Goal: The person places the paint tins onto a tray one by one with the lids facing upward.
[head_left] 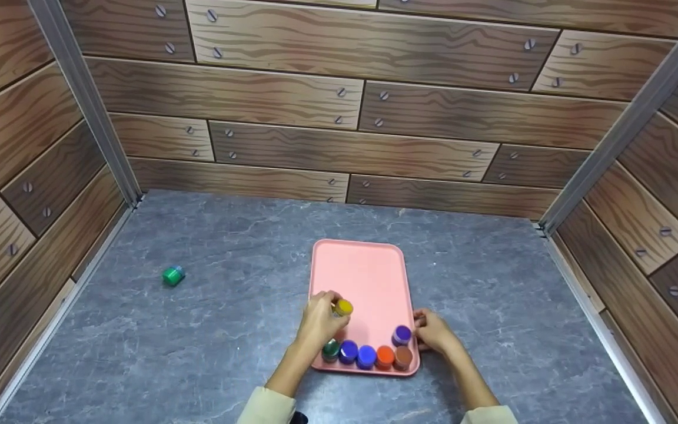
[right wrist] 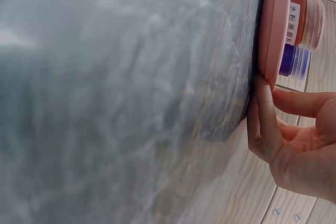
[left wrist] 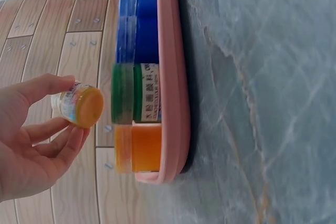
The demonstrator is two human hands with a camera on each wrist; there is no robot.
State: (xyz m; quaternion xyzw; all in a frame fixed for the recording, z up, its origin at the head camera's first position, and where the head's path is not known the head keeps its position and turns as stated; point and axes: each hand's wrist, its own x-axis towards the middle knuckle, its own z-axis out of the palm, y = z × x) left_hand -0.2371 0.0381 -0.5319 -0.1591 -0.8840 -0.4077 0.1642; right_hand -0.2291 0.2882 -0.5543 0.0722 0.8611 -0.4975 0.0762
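My left hand [head_left: 319, 318] pinches a yellow paint jar [head_left: 344, 308] between thumb and fingers, raised over the left side of the pink tray [head_left: 362, 268]. My right hand [head_left: 435, 333] holds the tray's right edge; in the right wrist view, its fingers [right wrist: 266, 121] lie against the rim. Along the tray's near edge stand a dark green jar [head_left: 331, 350], two blue jars [head_left: 357, 354], an orange-red jar [head_left: 385, 357] and a brown jar [head_left: 403, 357]. A purple jar [head_left: 401, 335] stands behind the brown one. An orange-yellow jar [left wrist: 147, 148] beside the green one shows in the left wrist view; my left hand or forearm hides it from the head view.
A green jar [head_left: 173, 275] lies on the grey marbled table [head_left: 227, 247], far to the left of the tray. Wood-patterned walls [head_left: 292, 141] enclose the table at the back and both sides, with metal strips [head_left: 95, 118] at the corners.
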